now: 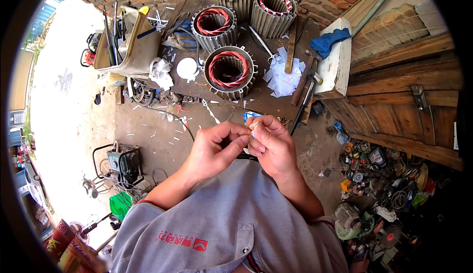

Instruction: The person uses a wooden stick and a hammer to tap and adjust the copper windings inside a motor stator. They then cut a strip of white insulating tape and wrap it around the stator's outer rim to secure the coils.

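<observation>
My left hand (pixel 217 150) and my right hand (pixel 270 147) meet in front of my chest, fingertips together. The right thumb and forefinger pinch a small white piece (pixel 253 130), too small to name. The left fingers are curled against it; what they hold is hidden. Beyond them, on a low brown work surface (pixel 182 88), stand several finned metal motor housings: the nearest (pixel 230 88) and another (pixel 215 39) show red coils, two at the back (pixel 273 24) red-and-white rings. White paper pieces (pixel 286 81) and scissors (pixel 263 44) lie right of the nearest housing.
A tool bin (pixel 130 51) stands left, beside a white disc (pixel 187 67). A hammer (pixel 315 78) and blue glove (pixel 330 41) lie right. A wooden door (pixel 394 110) is at right, above piled machine parts (pixel 384 194). A black-framed machine (pixel 118 164) stands lower left.
</observation>
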Available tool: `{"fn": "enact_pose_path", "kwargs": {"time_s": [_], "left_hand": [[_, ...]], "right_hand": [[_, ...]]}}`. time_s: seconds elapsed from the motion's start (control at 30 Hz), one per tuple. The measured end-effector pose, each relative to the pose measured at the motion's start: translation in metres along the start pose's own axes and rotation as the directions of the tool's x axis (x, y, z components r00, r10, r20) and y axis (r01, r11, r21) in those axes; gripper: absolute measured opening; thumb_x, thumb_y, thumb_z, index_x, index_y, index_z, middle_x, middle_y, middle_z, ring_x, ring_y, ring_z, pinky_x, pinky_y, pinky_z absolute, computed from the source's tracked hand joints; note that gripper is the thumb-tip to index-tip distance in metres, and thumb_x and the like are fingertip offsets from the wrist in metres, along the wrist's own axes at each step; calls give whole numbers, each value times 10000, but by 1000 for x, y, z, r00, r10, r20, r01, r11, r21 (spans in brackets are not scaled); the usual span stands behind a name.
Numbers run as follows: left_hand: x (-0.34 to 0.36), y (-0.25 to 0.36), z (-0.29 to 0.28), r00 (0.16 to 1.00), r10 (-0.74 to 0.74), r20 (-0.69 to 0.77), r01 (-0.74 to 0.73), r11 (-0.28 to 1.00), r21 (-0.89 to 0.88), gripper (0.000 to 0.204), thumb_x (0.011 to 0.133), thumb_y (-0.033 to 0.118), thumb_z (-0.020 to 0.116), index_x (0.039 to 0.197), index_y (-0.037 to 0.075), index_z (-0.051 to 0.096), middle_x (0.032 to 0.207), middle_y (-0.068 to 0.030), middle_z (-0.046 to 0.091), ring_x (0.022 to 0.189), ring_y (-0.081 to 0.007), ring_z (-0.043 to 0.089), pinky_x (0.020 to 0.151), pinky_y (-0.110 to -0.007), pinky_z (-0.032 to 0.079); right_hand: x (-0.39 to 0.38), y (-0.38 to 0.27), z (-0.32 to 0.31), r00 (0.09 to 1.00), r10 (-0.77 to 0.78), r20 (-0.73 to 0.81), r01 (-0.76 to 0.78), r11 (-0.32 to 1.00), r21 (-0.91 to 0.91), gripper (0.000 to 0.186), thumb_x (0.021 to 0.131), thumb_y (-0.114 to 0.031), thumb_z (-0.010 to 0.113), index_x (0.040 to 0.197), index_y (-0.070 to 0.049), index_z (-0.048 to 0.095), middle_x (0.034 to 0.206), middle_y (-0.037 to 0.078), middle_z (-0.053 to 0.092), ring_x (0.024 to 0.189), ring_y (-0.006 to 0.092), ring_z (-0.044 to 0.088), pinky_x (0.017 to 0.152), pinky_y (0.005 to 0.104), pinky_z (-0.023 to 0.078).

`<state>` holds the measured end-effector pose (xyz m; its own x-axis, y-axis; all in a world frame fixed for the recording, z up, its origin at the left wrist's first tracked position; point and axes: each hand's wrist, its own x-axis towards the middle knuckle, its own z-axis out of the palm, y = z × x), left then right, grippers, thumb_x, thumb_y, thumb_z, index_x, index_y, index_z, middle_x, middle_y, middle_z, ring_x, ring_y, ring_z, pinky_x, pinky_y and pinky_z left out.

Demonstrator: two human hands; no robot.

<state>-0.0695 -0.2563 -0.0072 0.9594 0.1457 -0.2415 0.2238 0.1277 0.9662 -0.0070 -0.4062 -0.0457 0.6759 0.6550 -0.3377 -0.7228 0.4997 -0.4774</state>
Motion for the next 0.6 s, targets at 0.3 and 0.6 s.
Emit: {"fn": "enact_pose_path", "kwargs": {"time_s": [0.3, 0.6], "left_hand": [[3, -7, -3, 997, 72, 22, -74, 988, 134, 59, 872, 13, 665, 890, -32, 699, 776, -57, 667, 675, -67, 585, 589, -231, 471], [4, 0, -10, 994, 106, 15, -107, 977, 186, 63, 852, -11, 635, 864, -29, 694, 687, -20, 588, 596, -47, 501, 524, -229, 401]], "right_hand": [[1, -3, 1, 981, -186, 47, 191, 964, -185, 88, 977, -134, 558, 1000, -56, 593, 985, 9, 563, 644, 24, 409, 568, 192, 352], [-4, -4, 2, 863, -427, 270, 491, 580, -651, 121, 983, -74, 515, 1078, 0, 525, 1030, 69, 603, 733, 60, 545, 598, 221, 449]]}}
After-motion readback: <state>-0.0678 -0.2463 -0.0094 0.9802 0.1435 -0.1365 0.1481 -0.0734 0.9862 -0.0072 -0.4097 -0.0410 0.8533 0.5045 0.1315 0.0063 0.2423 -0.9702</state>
